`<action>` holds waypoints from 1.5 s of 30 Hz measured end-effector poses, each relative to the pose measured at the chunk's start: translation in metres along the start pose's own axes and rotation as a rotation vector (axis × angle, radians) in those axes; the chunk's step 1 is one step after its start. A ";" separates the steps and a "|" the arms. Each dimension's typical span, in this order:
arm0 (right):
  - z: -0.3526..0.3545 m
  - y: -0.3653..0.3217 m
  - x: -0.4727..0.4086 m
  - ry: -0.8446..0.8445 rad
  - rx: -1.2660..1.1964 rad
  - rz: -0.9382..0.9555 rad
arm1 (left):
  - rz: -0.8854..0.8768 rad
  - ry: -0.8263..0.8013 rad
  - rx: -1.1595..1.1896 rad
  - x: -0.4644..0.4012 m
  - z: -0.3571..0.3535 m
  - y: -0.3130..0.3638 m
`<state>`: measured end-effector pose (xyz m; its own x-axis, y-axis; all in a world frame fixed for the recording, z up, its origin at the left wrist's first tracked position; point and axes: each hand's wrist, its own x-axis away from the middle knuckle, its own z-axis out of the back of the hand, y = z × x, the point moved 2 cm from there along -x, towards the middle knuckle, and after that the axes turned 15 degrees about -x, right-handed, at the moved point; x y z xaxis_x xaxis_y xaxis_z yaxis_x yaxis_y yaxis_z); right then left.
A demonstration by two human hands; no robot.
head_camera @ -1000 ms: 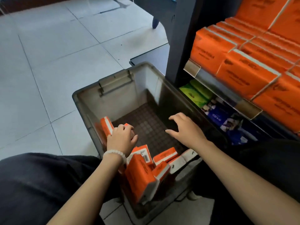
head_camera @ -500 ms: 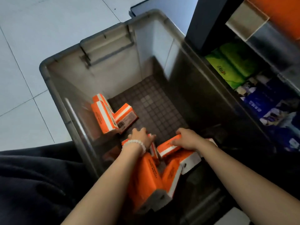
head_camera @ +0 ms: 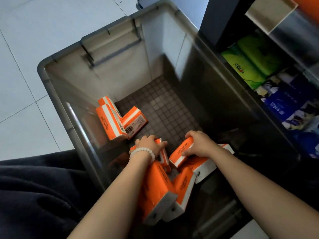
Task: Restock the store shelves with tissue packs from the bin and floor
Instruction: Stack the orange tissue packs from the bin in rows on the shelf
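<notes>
Hands' grips each clutch an orange pack: left hand (head_camera: 149,144) hiding its own, right hand (head_camera: 198,144).

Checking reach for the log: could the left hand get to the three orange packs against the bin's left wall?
Probably yes: the left hand grips a pack just nearside of the three orange packs, with open bin floor between.

Floor (head_camera: 31,54): pale grey-white tiles, thin dark grout lines running diagonally, filling the 9 to 12 o'clock area. Soft, even light, mild sheen on the tiles. Dark upright post (head_camera: 222,19) of a display unit at 1 o'clock. A clear plastic price-label strip (head_camera: 271,12) sits at the shelf edge near 1 o'clock. Low dark platform edge (head_camera: 143,2) at 12 o'clock. Interior under the shelf is shadowed.
</notes>
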<state>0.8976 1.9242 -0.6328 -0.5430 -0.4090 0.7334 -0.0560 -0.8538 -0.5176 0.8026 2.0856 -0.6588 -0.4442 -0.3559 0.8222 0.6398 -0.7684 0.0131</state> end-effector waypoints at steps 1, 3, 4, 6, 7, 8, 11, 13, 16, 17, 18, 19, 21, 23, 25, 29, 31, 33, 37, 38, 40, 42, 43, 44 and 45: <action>0.000 0.000 -0.001 0.003 -0.012 -0.004 | -0.014 -0.007 -0.050 0.000 0.000 0.000; 0.001 0.002 -0.002 0.016 -0.033 -0.013 | -0.014 -0.024 -0.096 -0.006 -0.004 -0.002; 0.001 0.002 -0.003 0.025 -0.045 -0.015 | -0.007 -0.032 -0.085 -0.007 -0.005 -0.002; 0.002 0.003 -0.004 0.044 -0.071 -0.009 | 0.002 -0.020 -0.058 -0.008 -0.005 -0.002; 0.002 0.003 -0.004 0.052 -0.079 -0.003 | 0.012 0.006 -0.042 -0.006 -0.004 -0.001; 0.002 0.003 -0.004 0.060 -0.081 0.003 | 0.027 0.033 -0.014 -0.007 -0.004 -0.001; 0.003 0.002 -0.004 0.086 -0.093 0.021 | 0.005 0.082 -0.067 0.000 0.002 0.000; 0.004 0.002 -0.003 0.118 -0.116 0.046 | -0.021 0.106 -0.130 0.009 0.010 0.001; 0.007 -0.001 0.001 0.188 -0.143 0.091 | -0.023 0.173 -0.125 0.023 0.023 0.002; 0.009 -0.003 0.004 0.213 -0.147 0.108 | -0.020 0.190 -0.093 0.027 0.027 0.002; 0.012 -0.005 0.007 0.240 -0.145 0.132 | -0.023 0.214 -0.062 0.032 0.031 0.002; 0.016 -0.009 0.011 0.268 -0.144 0.159 | -0.026 0.242 -0.029 0.039 0.037 0.003; 0.028 -0.015 0.019 0.328 -0.165 0.212 | -0.034 0.298 0.046 0.047 0.047 0.003; 0.042 -0.023 0.033 0.391 -0.205 0.260 | -0.066 0.369 0.107 0.058 0.059 0.005; 0.056 -0.032 0.050 0.443 -0.252 0.309 | -0.121 0.457 0.130 0.073 0.073 0.009; 0.084 -0.054 0.099 0.524 -0.328 0.443 | -0.255 0.608 0.150 0.124 0.102 0.024; 0.098 -0.062 0.129 0.571 -0.349 0.495 | -0.295 0.672 0.170 0.151 0.114 0.033; 0.114 -0.065 0.164 0.643 -0.375 0.529 | -0.348 0.748 0.194 0.181 0.125 0.043; 0.156 -0.066 0.237 0.808 -0.511 0.609 | -0.509 0.857 0.210 0.245 0.149 0.072; 0.167 -0.066 0.257 0.846 -0.550 0.630 | -0.543 0.878 0.212 0.262 0.155 0.080; 0.191 -0.066 0.297 0.927 -0.600 0.668 | -0.615 0.944 0.213 0.297 0.169 0.099; 0.214 -0.068 0.335 0.991 -0.621 0.722 | -0.698 1.016 0.221 0.329 0.185 0.119; 0.225 -0.068 0.353 1.026 -0.618 0.749 | -0.742 1.046 0.230 0.344 0.192 0.130; 0.238 -0.066 0.371 1.074 -0.606 0.769 | -0.782 1.078 0.231 0.360 0.199 0.143; 0.249 -0.064 0.386 1.119 -0.580 0.776 | -0.807 1.107 0.223 0.372 0.206 0.155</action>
<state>0.9006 1.7403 -0.2070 -0.9267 -0.0072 -0.3758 0.3704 -0.1876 -0.9097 0.8655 1.9438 -0.2334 -0.9285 -0.1711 -0.3296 0.0095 -0.8982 0.4395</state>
